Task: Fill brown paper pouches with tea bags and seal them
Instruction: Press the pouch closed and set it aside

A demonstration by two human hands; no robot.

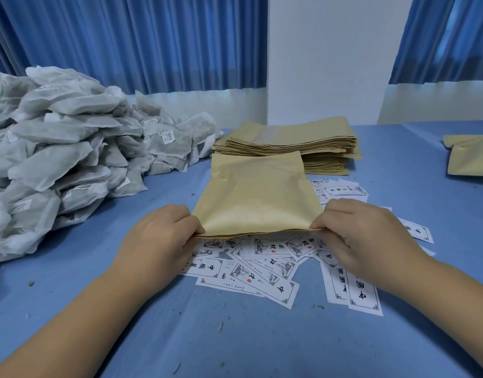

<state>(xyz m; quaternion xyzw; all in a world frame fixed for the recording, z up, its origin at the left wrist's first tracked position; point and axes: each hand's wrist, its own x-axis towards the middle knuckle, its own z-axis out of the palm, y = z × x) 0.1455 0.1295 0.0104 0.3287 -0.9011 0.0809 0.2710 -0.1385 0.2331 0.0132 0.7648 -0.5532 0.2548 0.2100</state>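
Pouch [258, 192] (near corners) pinched: L hand [164, 236], R hand [363, 236].

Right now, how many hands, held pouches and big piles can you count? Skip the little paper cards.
Hands: 2, the left hand and the right hand
Held pouches: 1, the brown pouch, pinched at its near corners by both hands
Big piles: 2, the tea bags and the stack of flat pouches
Total: 5
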